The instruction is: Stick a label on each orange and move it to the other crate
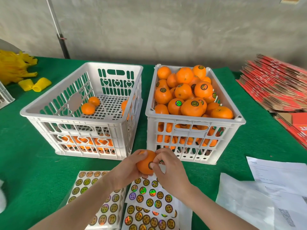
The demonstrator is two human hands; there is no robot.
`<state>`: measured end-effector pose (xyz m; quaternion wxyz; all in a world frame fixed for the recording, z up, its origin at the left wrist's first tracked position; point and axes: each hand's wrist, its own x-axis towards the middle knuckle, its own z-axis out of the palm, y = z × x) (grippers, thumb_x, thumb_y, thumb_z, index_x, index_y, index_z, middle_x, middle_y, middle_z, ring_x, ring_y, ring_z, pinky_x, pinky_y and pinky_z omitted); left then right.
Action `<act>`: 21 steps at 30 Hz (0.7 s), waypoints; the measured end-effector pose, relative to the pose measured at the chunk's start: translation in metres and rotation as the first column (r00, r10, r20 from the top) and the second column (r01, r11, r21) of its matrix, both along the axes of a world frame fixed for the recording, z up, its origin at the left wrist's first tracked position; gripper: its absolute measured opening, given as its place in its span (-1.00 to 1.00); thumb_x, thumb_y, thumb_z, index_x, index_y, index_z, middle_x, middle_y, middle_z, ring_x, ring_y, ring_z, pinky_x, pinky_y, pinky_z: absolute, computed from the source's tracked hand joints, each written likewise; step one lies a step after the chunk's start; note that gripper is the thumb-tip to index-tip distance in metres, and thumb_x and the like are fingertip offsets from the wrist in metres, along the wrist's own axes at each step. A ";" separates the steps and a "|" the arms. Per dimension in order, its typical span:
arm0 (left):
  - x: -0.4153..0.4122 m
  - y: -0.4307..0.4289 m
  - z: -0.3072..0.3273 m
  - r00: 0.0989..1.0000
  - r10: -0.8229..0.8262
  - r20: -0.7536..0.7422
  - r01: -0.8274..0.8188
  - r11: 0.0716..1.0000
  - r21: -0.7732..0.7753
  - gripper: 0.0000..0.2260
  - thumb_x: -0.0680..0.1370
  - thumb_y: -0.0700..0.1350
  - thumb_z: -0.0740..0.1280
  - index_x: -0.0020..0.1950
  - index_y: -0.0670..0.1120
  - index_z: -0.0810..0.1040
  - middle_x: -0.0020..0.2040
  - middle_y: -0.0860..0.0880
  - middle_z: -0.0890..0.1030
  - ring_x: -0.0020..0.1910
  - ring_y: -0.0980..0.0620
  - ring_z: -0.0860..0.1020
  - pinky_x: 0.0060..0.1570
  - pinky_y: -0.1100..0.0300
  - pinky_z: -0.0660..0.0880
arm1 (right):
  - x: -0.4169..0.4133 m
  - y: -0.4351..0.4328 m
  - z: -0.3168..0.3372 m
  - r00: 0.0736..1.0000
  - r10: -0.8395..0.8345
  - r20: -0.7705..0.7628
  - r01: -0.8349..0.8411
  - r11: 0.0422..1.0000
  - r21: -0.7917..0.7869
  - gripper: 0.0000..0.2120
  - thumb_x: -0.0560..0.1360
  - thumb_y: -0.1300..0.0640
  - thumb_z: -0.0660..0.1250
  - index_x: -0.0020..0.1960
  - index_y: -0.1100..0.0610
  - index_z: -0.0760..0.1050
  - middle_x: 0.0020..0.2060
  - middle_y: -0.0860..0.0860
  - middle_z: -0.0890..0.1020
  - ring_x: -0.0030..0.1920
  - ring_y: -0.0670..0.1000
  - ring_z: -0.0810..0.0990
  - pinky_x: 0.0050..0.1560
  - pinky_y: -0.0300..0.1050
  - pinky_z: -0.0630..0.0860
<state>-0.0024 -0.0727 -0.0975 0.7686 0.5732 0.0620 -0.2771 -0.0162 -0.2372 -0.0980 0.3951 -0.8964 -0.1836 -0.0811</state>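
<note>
Left hand (126,173): grips the orange (143,166) from the left, fingers (143,154) curled round its top and underside.
Right hand (169,171): meets the orange from the right; thumb and forefinger tips (154,164) are pinched together on the label (150,165).
Orange: held in the air between both hands, above the near sheets and just in front of the gap between the two crates.
Label: round, dark-rimmed, on the side of the orange facing the camera, partly covered by the right fingertips. I cannot tell whether it is fully stuck down.
Left crate (74,117): white, slotted, standing on the desk (33,163). Two oranges (88,108) lie touching on its floor by the left wall, another sits against the right wall, and more show through the slots of the near wall.
Right crate (191,119): white, just beside the left one, heaped above the rim with fruit (191,107), many showing round labels.
Sheets (146,196): several sheets of round, shiny labels spread on the desk under the forearms, overlapping.
Desk: covered in green cloth.
Nets (15,67): yellow foam sleeves piled at the far left; two lie loose beside the pile.
Cartons (274,85): flat red ones stacked at the far right.
Papers (279,173): white printed sheets at the near right, with a clear bag (240,196) overlapping them.
</note>
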 end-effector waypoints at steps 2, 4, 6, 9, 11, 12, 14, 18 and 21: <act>-0.001 0.000 0.002 1.000 -0.013 -0.006 0.013 1.000 0.020 -0.56 0.46 0.02 0.30 0.29 -0.14 0.41 0.09 -0.21 0.54 -0.06 -0.12 0.56 -0.03 0.02 0.51 | -0.003 0.000 0.000 1.000 -0.016 0.011 0.017 0.999 -0.029 -0.90 0.49 0.12 0.35 -0.14 0.15 0.49 0.02 -0.04 0.52 0.04 -0.10 0.49 0.02 -0.22 0.43; -0.002 0.001 0.004 1.000 -0.029 -0.009 0.029 0.999 0.027 -0.55 0.47 0.03 0.34 0.29 -0.14 0.42 0.06 -0.20 0.56 -0.09 -0.09 0.57 -0.09 0.07 0.53 | -0.006 0.001 0.001 1.000 -0.021 0.007 0.021 0.999 -0.037 -0.90 0.49 0.09 0.36 -0.12 0.11 0.48 0.01 -0.07 0.53 0.01 -0.11 0.51 -0.01 -0.17 0.47; -0.005 0.003 0.006 0.999 -0.037 -0.021 0.037 0.999 0.004 -0.51 0.45 0.02 0.41 0.30 -0.16 0.41 0.10 -0.23 0.58 -0.07 -0.10 0.58 -0.10 0.06 0.54 | -0.010 0.002 0.004 0.999 -0.026 -0.045 0.026 1.000 -0.002 -0.86 0.48 0.01 0.35 -0.02 -0.06 0.40 -0.01 -0.23 0.49 -0.04 -0.22 0.49 -0.01 -0.20 0.48; -0.009 0.007 0.018 0.998 -0.059 0.012 0.059 0.998 -0.036 -0.41 0.39 0.09 0.39 0.33 -0.15 0.41 0.20 -0.28 0.56 0.01 -0.17 0.59 -0.04 0.00 0.54 | -0.014 0.000 0.015 0.990 -0.002 -0.141 0.013 0.996 0.083 -0.63 0.42 -0.20 0.29 0.10 -0.36 0.16 0.02 -0.40 0.40 0.02 -0.32 0.44 -0.01 -0.39 0.37; -0.009 0.008 0.035 0.992 -0.079 0.099 0.084 0.995 -0.048 -0.35 0.35 0.18 0.43 0.33 -0.15 0.43 0.16 -0.24 0.59 0.02 -0.19 0.60 -0.06 0.02 0.56 | -0.016 0.001 0.028 0.997 0.071 -0.043 -0.067 0.994 0.092 -0.55 0.39 -0.29 0.25 0.21 -0.38 0.13 0.15 -0.40 0.33 0.15 -0.34 0.36 0.08 -0.47 0.30; -0.007 0.007 0.045 0.987 -0.078 0.144 0.087 0.995 -0.057 -0.31 0.33 0.21 0.46 0.32 -0.16 0.44 0.12 -0.23 0.61 0.00 -0.19 0.61 -0.09 0.04 0.57 | -0.015 0.001 0.034 0.994 0.110 0.025 -0.112 0.989 0.092 -0.48 0.39 -0.27 0.28 0.27 -0.34 0.14 0.23 -0.35 0.30 0.22 -0.32 0.32 0.15 -0.49 0.26; -0.002 0.005 0.064 0.973 -0.071 0.218 0.090 0.993 -0.076 -0.24 0.30 0.27 0.48 0.32 -0.17 0.44 0.09 -0.24 0.60 -0.02 -0.20 0.61 -0.10 0.03 0.57 | -0.008 0.006 0.048 0.972 0.134 0.191 -0.147 0.987 0.059 -0.37 0.37 -0.12 0.39 0.35 -0.12 0.18 0.30 -0.13 0.33 0.30 -0.21 0.28 0.26 -0.44 0.23; 0.009 0.006 0.105 0.878 -0.122 0.462 0.088 0.992 0.093 -0.34 0.40 0.43 0.23 0.34 0.02 0.46 0.21 -0.16 0.59 0.20 -0.13 0.57 0.14 -0.02 0.53 | 0.020 0.012 0.086 0.913 0.065 0.402 -0.128 0.983 0.132 -0.39 0.30 0.12 0.49 0.26 0.01 0.28 0.18 -0.03 0.40 0.20 -0.10 0.39 0.14 -0.14 0.44; 0.034 0.025 0.130 0.756 -0.080 0.649 -0.125 0.956 0.264 -0.47 0.49 0.39 0.06 0.23 0.10 0.50 0.13 -0.03 0.64 0.08 0.00 0.63 0.09 0.08 0.57 | 0.049 0.009 0.122 0.934 -0.019 0.358 -0.058 0.978 0.201 -0.41 0.28 -0.05 0.45 0.20 -0.19 0.22 0.08 -0.26 0.31 0.12 -0.21 0.38 0.07 -0.18 0.46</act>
